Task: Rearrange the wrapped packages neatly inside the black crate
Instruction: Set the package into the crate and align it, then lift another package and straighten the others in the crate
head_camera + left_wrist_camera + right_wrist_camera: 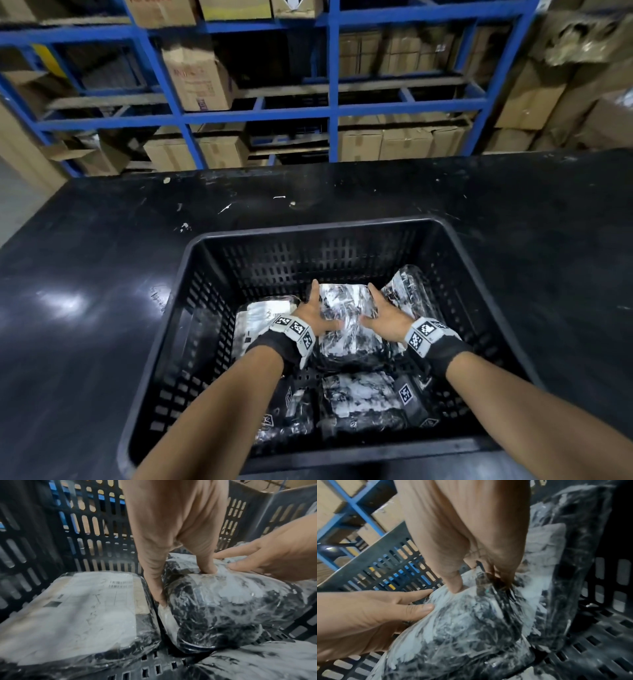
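Observation:
A black slotted crate (308, 228) stands on the table and holds several packages wrapped in clear film. Both hands hold the middle package (346, 315) at the far side of the crate floor. My left hand (318, 311) grips its left edge, thumb (207, 569) on top and fingers (157, 595) down the gap beside a flat labelled package (85, 608). My right hand (383, 313) grips the right edge, its thumb (457, 586) pressed into the film. Another package (407, 291) leans against the right wall. Two more packages (359, 401) lie near the front wall.
The crate sits on a black table (102, 274) with scraps of debris on it. Behind the table stands blue metal shelving (332, 113) loaded with cardboard boxes. More cardboard boxes (534, 99) are stacked at the right.

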